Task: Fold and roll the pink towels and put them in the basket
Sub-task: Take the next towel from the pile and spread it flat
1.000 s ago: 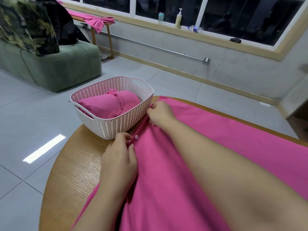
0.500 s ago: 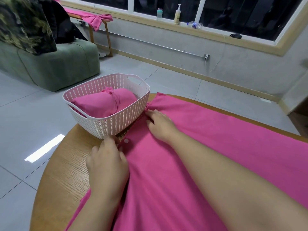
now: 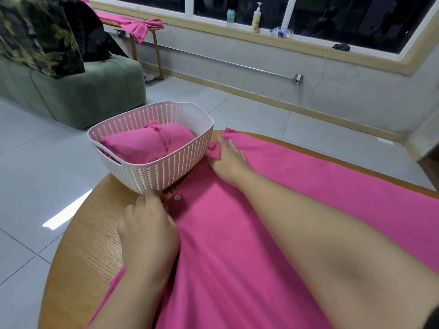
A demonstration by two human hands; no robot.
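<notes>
Your hands are both down on the spread pink towel [image 3: 237, 245], which covers most of the round desk [image 3: 78, 245] and runs out of frame at the right and bottom. Left hand [image 3: 148, 230] sits at the towel's left edge just by the basket [image 3: 166, 172]; fingers curl toward the hem near the white snap [image 3: 177, 198], but I can't tell whether they pinch cloth or just rest on it. Right hand [image 3: 229, 160] lies flat, fingers straight, pressing the far corner next to a small bunched knot of cloth [image 3: 213, 150]. My read: you're pinning and flattening that short edge so the first fold starts straight, and the basket stays touching the towel edge so the drop-in is short. One rolled, tied towel [image 3: 147, 146] is already in the basket, so this looks like a later towel, not yet folded. Hidden: the left fingertips, the towel's near and right ends, and whatever sits under the basket's near corner, where a dark patterned strip [image 3: 173, 189] shows that I can't identify. More pink cloth [image 3: 142, 26] hangs on a bench by the window; whether it's part of the job I can't say. Watch that the basket doesn't trap the hem when you fold.
</notes>
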